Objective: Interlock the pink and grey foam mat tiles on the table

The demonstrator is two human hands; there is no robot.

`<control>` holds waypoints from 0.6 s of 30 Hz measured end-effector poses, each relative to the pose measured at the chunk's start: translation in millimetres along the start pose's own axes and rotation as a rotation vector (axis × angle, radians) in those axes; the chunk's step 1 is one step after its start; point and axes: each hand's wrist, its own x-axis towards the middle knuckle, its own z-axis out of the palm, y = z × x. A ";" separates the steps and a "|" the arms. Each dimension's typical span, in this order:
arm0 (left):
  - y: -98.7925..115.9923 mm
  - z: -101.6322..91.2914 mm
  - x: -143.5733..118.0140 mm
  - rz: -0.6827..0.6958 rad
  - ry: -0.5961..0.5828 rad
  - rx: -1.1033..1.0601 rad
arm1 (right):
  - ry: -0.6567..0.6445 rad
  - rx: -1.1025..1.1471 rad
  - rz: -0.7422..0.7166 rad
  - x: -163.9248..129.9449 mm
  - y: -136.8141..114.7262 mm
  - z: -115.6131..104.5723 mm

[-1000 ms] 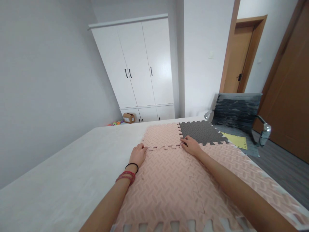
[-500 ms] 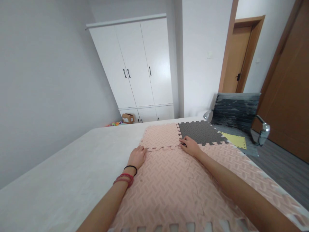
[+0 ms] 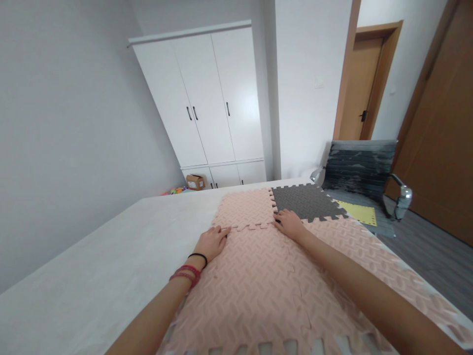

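On the far left a bare grey wall runs along a wide white bed (image 3: 92, 276), whose pale surface lies to the left of the left hand's fingers. The left hand (image 3: 211, 242), with a black band and red bands on its wrist, lies flat, palm down and holding nothing, its fingers loosely together and stretched onto the toothed seam where the near pink foam mat (image 3: 258, 291) meets the small pink tile (image 3: 246, 209); that tile lies just beyond the fingertips. Further beyond, against the back wall, stands a white wardrobe (image 3: 207, 98), with a small cardboard box (image 3: 195, 182) on the floor at its foot. The right hand (image 3: 290, 224) also rests flat and empty, fingers slightly spread, at the corner where the pink pieces meet the dark grey tile (image 3: 305, 202), which lies touching and just past its fingertips. To the right of those fingers, off the bed, a grey chair (image 3: 360, 167) carries a yellow tile (image 3: 360, 213) on its seat, and behind it are brown wooden doors (image 3: 439, 133).
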 end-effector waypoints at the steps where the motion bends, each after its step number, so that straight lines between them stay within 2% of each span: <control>1: 1.7 -1.9 0.7 0.002 -0.010 0.004 | -0.007 -0.017 -0.001 1.7 -2.8 -0.4; 10: 15.0 -22.4 11.1 -0.032 -0.122 0.035 | -0.040 -0.081 0.053 3.8 -28.6 -3.4; 18: 41.0 -23.7 6.1 -0.068 -0.129 0.051 | -0.126 -0.003 0.090 -8.4 -10.5 -19.8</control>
